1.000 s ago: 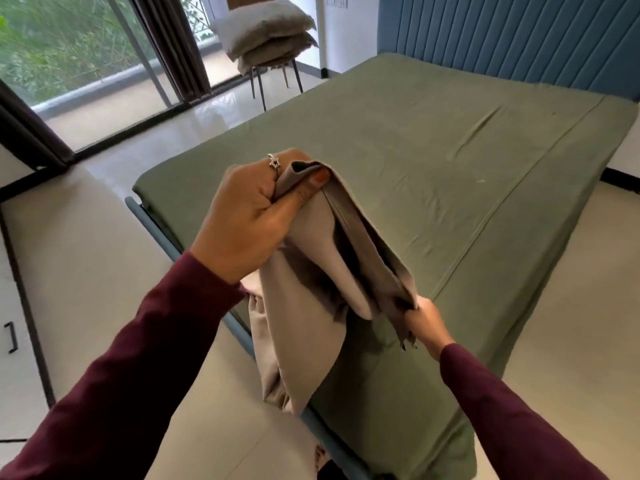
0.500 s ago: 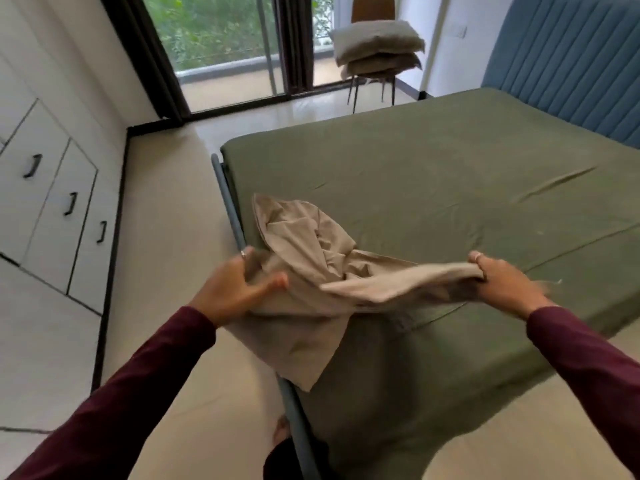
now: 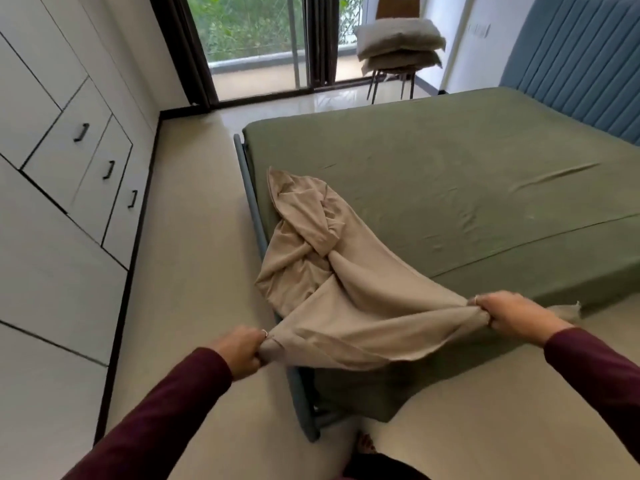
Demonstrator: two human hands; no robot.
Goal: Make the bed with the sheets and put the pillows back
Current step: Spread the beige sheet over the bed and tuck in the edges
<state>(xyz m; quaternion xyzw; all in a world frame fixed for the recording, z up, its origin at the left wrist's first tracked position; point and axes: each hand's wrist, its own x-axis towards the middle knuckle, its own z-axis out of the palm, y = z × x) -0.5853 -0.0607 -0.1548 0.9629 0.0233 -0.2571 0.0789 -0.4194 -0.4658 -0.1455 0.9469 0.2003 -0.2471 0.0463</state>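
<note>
Left hand [image 3: 242, 351] clenched on one end of beige sheet [image 3: 332, 282]; right hand [image 3: 512, 315] clenched on other end, grip tight both sides. Sheet stretched between hands, bunched far part lying on bed [image 3: 450, 188] near foot corner. Green sheet covers bed. Pillows [image 3: 398, 46], probably two, stacked on chair [image 3: 396, 5] by window.

The sheet [image 3: 450, 188] on the bed is plain olive green; the cloth [image 3: 346, 299] is beige. Sleeves [image 3: 166, 403] are maroon. The headboard [image 3: 575, 64] is blue with vertical ribs. Pillows [image 3: 398, 39] are grey-beige, the chair [image 3: 398, 6] brown, cabinets [image 3: 52, 140] white with black handles, the floor [image 3: 194, 237] cream.
</note>
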